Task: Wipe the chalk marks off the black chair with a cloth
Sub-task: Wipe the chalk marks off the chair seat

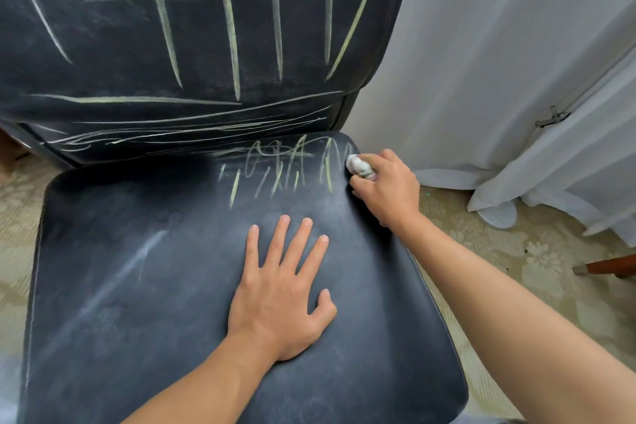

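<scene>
The black chair (137, 286) fills most of the view, seat in front and backrest behind. Pale yellow-green chalk marks (275, 172) cross the far right part of the seat, and long strokes cover the backrest (192, 27). Faint white smears lie on the left of the seat. My right hand (385, 186) grips a small crumpled whitish cloth (358, 165) and holds it against the seat's far right corner, at the edge of the marks. My left hand (282, 289) lies flat on the middle of the seat, fingers spread and straight.
A white curtain (499, 62) hangs close to the right of the chair and reaches the floor. The floor is patterned beige (516, 262). A round white object (499, 215) sits under the curtain hem, and a reddish wooden piece (609, 267) juts in at the right edge.
</scene>
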`<state>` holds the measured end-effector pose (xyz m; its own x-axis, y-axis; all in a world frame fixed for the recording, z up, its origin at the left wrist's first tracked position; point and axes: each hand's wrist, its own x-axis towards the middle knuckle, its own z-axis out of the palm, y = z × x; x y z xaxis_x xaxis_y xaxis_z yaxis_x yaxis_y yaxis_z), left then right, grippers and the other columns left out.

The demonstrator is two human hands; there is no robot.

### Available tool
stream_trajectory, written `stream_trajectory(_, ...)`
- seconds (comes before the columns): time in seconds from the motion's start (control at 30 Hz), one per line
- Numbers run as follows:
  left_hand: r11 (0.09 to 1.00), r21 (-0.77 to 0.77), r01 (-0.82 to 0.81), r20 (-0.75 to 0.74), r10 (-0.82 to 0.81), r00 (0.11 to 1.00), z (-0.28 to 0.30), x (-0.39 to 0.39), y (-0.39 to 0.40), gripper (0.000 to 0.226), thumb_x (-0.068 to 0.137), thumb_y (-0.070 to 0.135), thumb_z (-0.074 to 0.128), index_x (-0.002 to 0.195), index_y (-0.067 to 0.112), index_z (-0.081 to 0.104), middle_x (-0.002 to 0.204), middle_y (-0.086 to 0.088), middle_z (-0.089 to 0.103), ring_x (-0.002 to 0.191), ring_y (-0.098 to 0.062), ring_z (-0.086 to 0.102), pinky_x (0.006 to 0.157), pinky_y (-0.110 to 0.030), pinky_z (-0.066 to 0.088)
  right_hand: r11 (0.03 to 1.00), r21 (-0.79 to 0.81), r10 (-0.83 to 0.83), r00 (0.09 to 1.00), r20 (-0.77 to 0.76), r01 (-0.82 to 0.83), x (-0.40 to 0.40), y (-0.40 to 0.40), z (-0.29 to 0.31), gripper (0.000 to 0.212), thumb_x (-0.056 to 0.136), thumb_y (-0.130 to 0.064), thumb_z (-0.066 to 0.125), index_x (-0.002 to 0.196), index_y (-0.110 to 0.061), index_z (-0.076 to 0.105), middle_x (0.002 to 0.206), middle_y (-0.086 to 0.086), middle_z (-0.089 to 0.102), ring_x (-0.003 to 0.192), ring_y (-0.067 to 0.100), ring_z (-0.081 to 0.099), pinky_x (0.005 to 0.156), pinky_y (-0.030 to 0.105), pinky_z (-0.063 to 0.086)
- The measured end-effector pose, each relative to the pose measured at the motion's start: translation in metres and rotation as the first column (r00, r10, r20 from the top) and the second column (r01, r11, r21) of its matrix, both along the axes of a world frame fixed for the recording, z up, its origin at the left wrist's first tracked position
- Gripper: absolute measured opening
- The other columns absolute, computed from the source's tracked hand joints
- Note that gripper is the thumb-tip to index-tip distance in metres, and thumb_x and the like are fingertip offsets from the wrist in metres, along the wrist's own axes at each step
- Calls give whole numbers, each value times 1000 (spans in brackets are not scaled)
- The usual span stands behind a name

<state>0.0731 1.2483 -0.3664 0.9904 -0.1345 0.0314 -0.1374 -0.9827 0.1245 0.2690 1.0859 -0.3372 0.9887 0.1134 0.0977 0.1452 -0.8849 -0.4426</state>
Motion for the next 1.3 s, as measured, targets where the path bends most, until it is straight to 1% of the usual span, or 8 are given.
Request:
stream_trajectory(0.1, 1000, -14, 5, -2, -5, 1000, -1, 0, -1, 77, 88, 56, 46, 158, 22, 44, 170, -7, 29, 158, -37, 18, 120, -71, 20, 988, -52, 144, 990, -2, -144, -6, -2, 1, 36, 80, -35, 67, 115, -40, 72, 92, -6, 55, 85, 20, 60, 75, 36, 50)
stream_trajectory(0.27, 1000, -6, 14, -15, -14, 1000, -1, 0, 0, 80, 87, 58, 48, 158, 22, 43, 170, -7, 29, 159, -37, 18, 120, -71, 19, 1000, -18, 6, 1000, 17, -6, 37, 28, 0, 19, 88, -34, 60, 103, -29, 71, 92, -7, 51, 92, 26, 59, 69, 32, 35)
stream_trajectory(0.43, 1000, -16, 9, -29, -9, 1000, 1, 0, 0, 81, 87, 58, 48, 159, 23, 43, 170, -6, 27, 159, -36, 16, 120, -70, 19, 999, -1, -36, 999, -35, 36, 44, 35, 6, 22, 87, -37, 60, 104, -29, 72, 94, -5, 53, 96, 30, 61, 72, 32, 37)
stream_trajectory(0.63, 999, -39, 8, -40, -10, 999, 2, 0, -1, 81, 85, 57, 49, 157, 20, 45, 170, -8, 29, 158, -38, 18, 119, -72, 19, 984, -89, 158, 987, 41, -154, -23, 9, 5, 31, 80, -33, 68, 110, -33, 72, 87, -8, 49, 82, 22, 59, 70, 34, 48)
stream_trajectory(0.77, 999, -46, 2, -48, -4, 999, 3, -1, -1, 81, 85, 57, 49, 157, 20, 45, 170, -8, 29, 158, -38, 17, 120, -72, 18, 992, -106, 81, 995, 50, -75, 17, 37, 3, 25, 84, -33, 60, 107, -28, 70, 97, -2, 55, 89, 31, 61, 75, 40, 52)
stream_trajectory(0.97, 998, -59, -7, -64, 4, 998, 4, 0, -1, 81, 86, 57, 49, 157, 20, 45, 169, -8, 31, 158, -39, 18, 119, -72, 19, 994, -104, 19, 998, -63, -26, 62, 70, 15, 17, 88, -34, 56, 92, -22, 67, 98, -2, 55, 90, 31, 60, 73, 35, 43)
stream_trajectory(1.2, 996, -92, -11, -52, 6, 999, 2, 1, -2, 82, 83, 58, 53, 155, 20, 48, 168, -9, 32, 158, -38, 19, 119, -71, 20, 972, -163, 168, 986, -19, -169, -23, 26, 17, 23, 80, -36, 67, 103, -32, 72, 89, -6, 53, 82, 23, 59, 71, 35, 48)
stream_trajectory(1.3, 995, -97, -10, -45, 5, 999, 2, 1, -2, 82, 84, 58, 53, 155, 19, 48, 168, -9, 32, 158, -39, 19, 119, -72, 20, 965, -196, 171, 985, -24, -172, -27, 24, 16, 17, 81, -35, 66, 96, -28, 71, 88, -5, 52, 79, 24, 59, 70, 37, 50)
